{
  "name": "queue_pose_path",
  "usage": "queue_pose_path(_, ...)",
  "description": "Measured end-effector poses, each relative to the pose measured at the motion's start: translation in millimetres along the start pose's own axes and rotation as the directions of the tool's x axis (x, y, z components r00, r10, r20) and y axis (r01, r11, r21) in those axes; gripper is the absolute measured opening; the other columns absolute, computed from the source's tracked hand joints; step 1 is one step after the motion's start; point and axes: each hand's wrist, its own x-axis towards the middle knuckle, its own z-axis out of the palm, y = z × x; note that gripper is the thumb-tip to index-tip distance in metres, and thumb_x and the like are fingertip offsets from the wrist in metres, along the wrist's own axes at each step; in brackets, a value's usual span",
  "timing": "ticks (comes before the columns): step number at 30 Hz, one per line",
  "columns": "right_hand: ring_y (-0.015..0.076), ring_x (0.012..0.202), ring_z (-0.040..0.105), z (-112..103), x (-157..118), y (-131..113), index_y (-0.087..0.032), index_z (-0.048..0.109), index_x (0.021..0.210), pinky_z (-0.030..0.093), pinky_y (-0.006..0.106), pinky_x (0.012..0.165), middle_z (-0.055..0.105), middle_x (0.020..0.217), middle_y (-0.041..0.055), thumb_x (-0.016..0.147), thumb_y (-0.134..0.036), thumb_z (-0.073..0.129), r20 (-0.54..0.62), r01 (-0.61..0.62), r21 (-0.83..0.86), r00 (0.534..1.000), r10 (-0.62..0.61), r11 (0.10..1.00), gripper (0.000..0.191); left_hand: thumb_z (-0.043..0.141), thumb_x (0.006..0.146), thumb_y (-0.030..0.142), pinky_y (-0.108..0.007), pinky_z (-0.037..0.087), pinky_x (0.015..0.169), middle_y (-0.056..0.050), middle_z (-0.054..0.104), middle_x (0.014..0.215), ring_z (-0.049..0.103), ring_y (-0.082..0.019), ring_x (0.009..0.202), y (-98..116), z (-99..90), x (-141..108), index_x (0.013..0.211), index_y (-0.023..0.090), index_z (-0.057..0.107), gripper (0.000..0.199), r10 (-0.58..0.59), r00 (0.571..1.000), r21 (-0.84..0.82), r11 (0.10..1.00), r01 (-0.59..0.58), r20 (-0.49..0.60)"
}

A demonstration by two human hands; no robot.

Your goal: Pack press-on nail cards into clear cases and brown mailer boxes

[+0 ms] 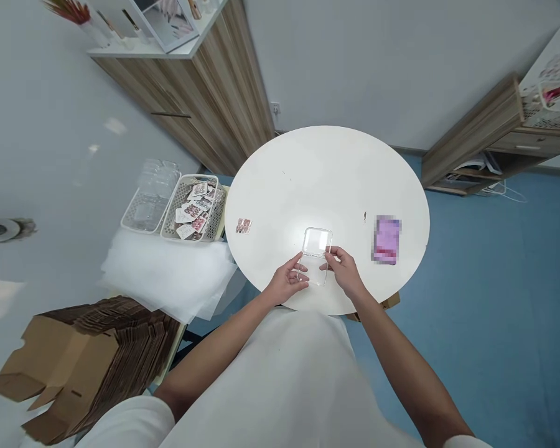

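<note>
Between my two hands, near the front edge of the round white table (326,168), is a clear plastic case (316,242) with its lid opened out. My left hand (289,280) grips the lower left side of the case, its fingers behind the clear plastic. On the right side, near the hinge, my right hand (341,267) holds it between thumb and fingers. A small patterned piece (243,226) lies at the table's left. Toward the right are a tiny dark item (364,217) and a blurred purple rectangle (386,240).
Left of the table stand a white basket of printed cards (167,229) and a basket of clear cases (125,218). White sheets (168,270) and stacked flat cardboard boxes (74,354) are nearer me. Wooden cabinets stand behind left (205,93) and right (476,134).
</note>
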Motion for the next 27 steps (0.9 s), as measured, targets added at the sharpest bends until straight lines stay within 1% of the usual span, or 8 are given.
queue_pose_path(5,0.0125,0.068,0.061,18.0,4.2,7.5,-0.022,0.057,0.108,0.049,0.036,0.077,0.057,0.101,0.0047,0.073,-0.047,0.055,-0.014,-0.088,0.067,0.996,0.089,0.994,0.043,0.069,0.065,0.020,-0.030,0.049,0.075,-0.004,0.049,0.098,0.058,-0.010,0.077,-8.8,-12.6,-2.1,0.133,0.029,0.028,0.081,-0.011,1.000,-0.003,1.000,0.011,-0.022)
queue_pose_path(9,0.0120,0.071,0.060,34.7,7.6,9.7,-0.023,0.054,0.114,0.047,0.035,0.079,0.057,0.100,0.0028,0.075,-0.045,0.053,0.010,-0.078,0.059,0.997,0.077,0.995,0.045,0.070,0.064,0.018,-0.032,0.049,0.076,-0.003,0.050,0.096,0.058,-0.010,0.077,-12.2,-29.3,-0.5,0.132,0.028,0.030,0.080,-0.015,0.999,-0.013,1.000,0.015,-0.041)
queue_pose_path(11,0.0131,0.076,0.060,44.3,7.9,10.1,-0.025,0.050,0.119,0.046,0.034,0.079,0.056,0.101,0.0024,0.074,-0.044,0.054,0.005,-0.076,0.052,0.997,0.076,0.996,0.048,0.070,0.064,0.018,-0.032,0.049,0.076,-0.003,0.050,0.096,0.059,-0.011,0.077,-12.3,-39.4,0.5,0.132,0.027,0.031,0.079,-0.011,0.999,-0.021,1.000,0.010,-0.042)
queue_pose_path(14,0.0154,0.082,0.060,59.7,5.1,10.2,-0.026,0.041,0.126,0.047,0.034,0.075,0.053,0.108,0.0042,0.071,-0.041,0.059,-0.033,-0.103,0.040,0.994,0.105,0.994,0.060,0.070,0.064,0.018,-0.033,0.048,0.078,-0.003,0.051,0.097,0.059,-0.011,0.078,-12.2,-56.0,1.6,0.132,0.028,0.031,0.078,0.001,0.999,-0.038,0.999,-0.003,-0.047)
queue_pose_path(16,0.0155,0.083,0.060,70.3,1.5,10.5,-0.027,0.038,0.127,0.047,0.033,0.074,0.051,0.113,0.0053,0.068,-0.039,0.061,-0.053,-0.098,0.029,0.994,0.100,0.995,0.064,0.070,0.064,0.019,-0.033,0.048,0.078,-0.003,0.051,0.098,0.059,-0.011,0.079,-12.8,-67.5,2.2,0.132,0.028,0.031,0.078,0.002,0.998,-0.043,0.999,-0.004,-0.056)
queue_pose_path(19,0.0151,0.085,0.058,85.8,-3.7,12.4,-0.027,0.041,0.124,0.047,0.033,0.075,0.049,0.115,0.0065,0.067,-0.036,0.062,-0.090,-0.059,0.016,0.994,0.061,0.998,0.061,0.069,0.064,0.019,-0.033,0.048,0.078,-0.004,0.051,0.100,0.060,-0.011,0.078,-14.3,-83.9,2.8,0.132,0.028,0.030,0.079,0.003,0.998,-0.041,0.999,-0.006,-0.062)
queue_pose_path(23,0.0150,0.085,0.056,103.4,-6.7,17.1,-0.024,0.051,0.115,0.048,0.034,0.076,0.052,0.112,0.0072,0.067,-0.034,0.061,-0.108,-0.027,-0.027,0.994,0.024,0.999,0.050,0.068,0.066,0.020,-0.034,0.048,0.078,-0.005,0.051,0.102,0.060,-0.011,0.079,-15.9,-101.5,3.7,0.133,0.027,0.028,0.078,0.020,0.999,-0.026,0.999,-0.021,-0.033)
queue_pose_path(27,0.0133,0.081,0.054,117.3,-6.0,19.9,-0.024,0.049,0.118,0.048,0.033,0.076,0.051,0.109,0.0064,0.068,-0.033,0.060,-0.116,-0.010,-0.052,0.993,0.004,0.999,0.052,0.067,0.068,0.020,-0.035,0.048,0.079,-0.008,0.053,0.106,0.060,-0.012,0.081,-16.7,-113.2,6.0,0.134,0.027,0.021,0.081,0.054,0.998,0.010,0.998,-0.054,-0.028)
